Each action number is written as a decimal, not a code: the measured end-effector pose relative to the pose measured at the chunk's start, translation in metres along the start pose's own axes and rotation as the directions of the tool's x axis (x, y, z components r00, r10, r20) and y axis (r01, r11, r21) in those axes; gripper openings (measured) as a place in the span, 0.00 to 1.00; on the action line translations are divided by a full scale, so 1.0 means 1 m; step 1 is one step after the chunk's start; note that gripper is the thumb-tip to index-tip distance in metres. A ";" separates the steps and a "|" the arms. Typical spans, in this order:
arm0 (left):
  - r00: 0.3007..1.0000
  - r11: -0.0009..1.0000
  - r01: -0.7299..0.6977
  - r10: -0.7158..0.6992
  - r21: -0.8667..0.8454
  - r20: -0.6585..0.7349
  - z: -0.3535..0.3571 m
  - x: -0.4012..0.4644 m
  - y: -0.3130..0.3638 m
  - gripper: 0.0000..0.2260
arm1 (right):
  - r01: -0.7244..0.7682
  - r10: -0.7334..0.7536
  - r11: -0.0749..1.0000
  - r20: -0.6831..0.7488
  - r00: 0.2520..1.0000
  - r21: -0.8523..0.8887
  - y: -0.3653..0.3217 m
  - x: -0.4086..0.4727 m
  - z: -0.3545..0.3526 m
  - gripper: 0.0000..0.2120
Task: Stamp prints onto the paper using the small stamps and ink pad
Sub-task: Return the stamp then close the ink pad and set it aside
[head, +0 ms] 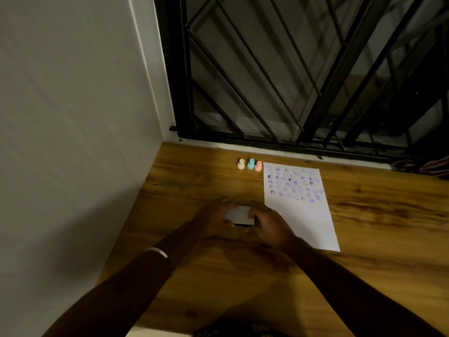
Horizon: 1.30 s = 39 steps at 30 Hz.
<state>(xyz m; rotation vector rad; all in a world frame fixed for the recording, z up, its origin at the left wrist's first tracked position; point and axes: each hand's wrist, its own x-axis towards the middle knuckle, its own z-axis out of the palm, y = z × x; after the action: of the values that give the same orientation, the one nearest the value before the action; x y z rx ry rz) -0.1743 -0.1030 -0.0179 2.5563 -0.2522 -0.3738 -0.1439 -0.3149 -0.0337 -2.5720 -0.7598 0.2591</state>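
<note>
The left hand (213,218) comes in from the lower left of the frame and curls its fingers around the left end of the ink pad (240,215), a white band (158,252) showing at the wrist. The pad, a small flat white case with a dark edge along its near side, sits right between both hands at the centre of the frame, low over the wooden table (243,283), long axis running left to right with a slight tilt, its pale top face up toward the camera. Whether it rests on the wood or is lifted clear, I cannot tell; the blur hides that. The right hand (268,227) clamps the right end, thumb on the near edge, fingers wrapped behind. Up beyond the hands, toward the centre of the frame, three small stamps stand upright in a tight row: cream stamp (240,164), teal stamp (250,163), pink stamp (258,166), the pink one just beside the paper's top left corner. The paper (306,224) lies flat to the right of the hands, long axis running away from the camera, its far half covered in rows of purple-blue prints (294,183), its near half bare, its left edge close by the right hand.
</note>
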 end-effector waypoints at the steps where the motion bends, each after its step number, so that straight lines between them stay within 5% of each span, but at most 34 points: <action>1: 1.000 1.000 -0.006 0.006 0.002 0.007 -0.002 -0.001 0.001 0.30 | 0.010 -0.010 1.000 0.010 1.000 -0.006 0.001 0.000 0.001 0.21; 6: 0.999 0.995 -0.006 0.002 0.102 0.040 -0.005 -0.002 0.005 0.32 | 0.001 -0.001 0.999 0.004 1.000 -0.040 0.002 0.001 0.005 0.28; 20: 0.999 0.966 -0.032 0.022 0.258 0.043 0.000 -0.001 0.002 0.27 | -0.025 0.045 0.988 0.133 0.990 -0.153 -0.002 0.003 0.007 0.20; 26: 0.997 0.936 -0.079 0.077 0.343 0.020 0.019 -0.004 -0.009 0.27 | 0.007 0.017 0.972 0.104 0.994 -0.234 -0.010 -0.009 0.020 0.27; 39: 0.997 0.950 -0.035 0.056 0.310 -0.059 0.000 0.003 -0.020 0.25 | 0.078 -0.066 0.981 0.074 0.995 -0.176 -0.013 0.027 0.011 0.23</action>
<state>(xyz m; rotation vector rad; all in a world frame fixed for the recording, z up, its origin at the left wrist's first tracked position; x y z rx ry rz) -0.1695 -0.0873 -0.0294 2.8587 -0.3698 -0.2449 -0.1309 -0.2865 -0.0389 -2.7082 -0.9376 0.2673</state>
